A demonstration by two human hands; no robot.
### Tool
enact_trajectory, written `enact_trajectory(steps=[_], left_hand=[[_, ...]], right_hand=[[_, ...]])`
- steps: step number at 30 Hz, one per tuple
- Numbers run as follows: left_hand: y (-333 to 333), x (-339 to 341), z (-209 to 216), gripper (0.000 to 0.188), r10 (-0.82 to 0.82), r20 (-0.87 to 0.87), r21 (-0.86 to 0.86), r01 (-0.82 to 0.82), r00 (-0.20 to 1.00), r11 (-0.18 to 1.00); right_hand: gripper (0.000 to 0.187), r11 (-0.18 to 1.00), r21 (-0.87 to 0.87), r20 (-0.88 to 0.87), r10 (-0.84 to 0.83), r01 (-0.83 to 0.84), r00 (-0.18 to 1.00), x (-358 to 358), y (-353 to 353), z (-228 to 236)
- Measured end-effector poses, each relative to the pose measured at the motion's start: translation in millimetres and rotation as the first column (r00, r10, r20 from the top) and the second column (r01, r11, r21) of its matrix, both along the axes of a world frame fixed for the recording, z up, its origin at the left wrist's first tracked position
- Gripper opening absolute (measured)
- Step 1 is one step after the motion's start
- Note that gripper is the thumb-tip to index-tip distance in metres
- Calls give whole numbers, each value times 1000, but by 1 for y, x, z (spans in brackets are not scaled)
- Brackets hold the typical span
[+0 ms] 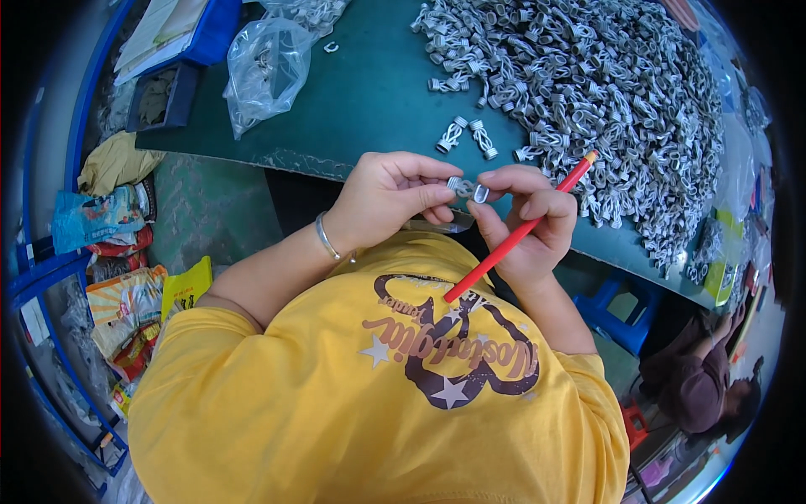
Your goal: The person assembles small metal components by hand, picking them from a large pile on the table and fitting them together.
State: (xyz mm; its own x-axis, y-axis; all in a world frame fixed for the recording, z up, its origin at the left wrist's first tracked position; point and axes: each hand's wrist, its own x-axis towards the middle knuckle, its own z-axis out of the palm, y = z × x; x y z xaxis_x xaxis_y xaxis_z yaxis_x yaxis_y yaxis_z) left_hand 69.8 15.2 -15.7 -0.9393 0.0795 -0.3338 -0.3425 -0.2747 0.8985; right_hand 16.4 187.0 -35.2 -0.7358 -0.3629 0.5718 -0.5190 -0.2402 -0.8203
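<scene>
My left hand [382,197] pinches a small grey plastic part [458,186] with a ribbed collar, just over the near edge of the table. An oval loop [481,193] at the part's other end is between the thumb and finger of my right hand [533,220]. My right hand also has a slim red pen-like stick [508,244] tucked in its fingers, its orange end pointing up and away. Two similar loose parts [452,134] lie on the table just beyond my hands. Fine detail of the held part is hidden by my fingertips.
A big heap of grey parts [604,101] covers the right of the green table [353,101]. Clear plastic bags [267,71] and a blue tray with papers [189,34] sit at the left. A blue stool [617,311] and another person [697,370] are at the right.
</scene>
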Motion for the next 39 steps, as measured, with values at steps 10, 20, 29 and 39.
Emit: enact_trajectory(steps=[10,20,29,39], left_hand=[[-8,-4,-13,36,-25,242,533,-111,970,839],[-6,-4,-9,46,-35,115,593,-40,993,804],[-5,-2,-9,27,9,7,7,-9,1000,1000],[1,2,0,20,55,-257,-127,-90,965,988]], right_hand=[[26,893,349,-195,-227,284,954,-23,8,-2],[29,937,347,-164,36,24,986,-15,-3,-2],[31,986,165,95,-52,36,994,-8,5,-4],[25,954,-175,542,301,-245,785,-8,9,-12]])
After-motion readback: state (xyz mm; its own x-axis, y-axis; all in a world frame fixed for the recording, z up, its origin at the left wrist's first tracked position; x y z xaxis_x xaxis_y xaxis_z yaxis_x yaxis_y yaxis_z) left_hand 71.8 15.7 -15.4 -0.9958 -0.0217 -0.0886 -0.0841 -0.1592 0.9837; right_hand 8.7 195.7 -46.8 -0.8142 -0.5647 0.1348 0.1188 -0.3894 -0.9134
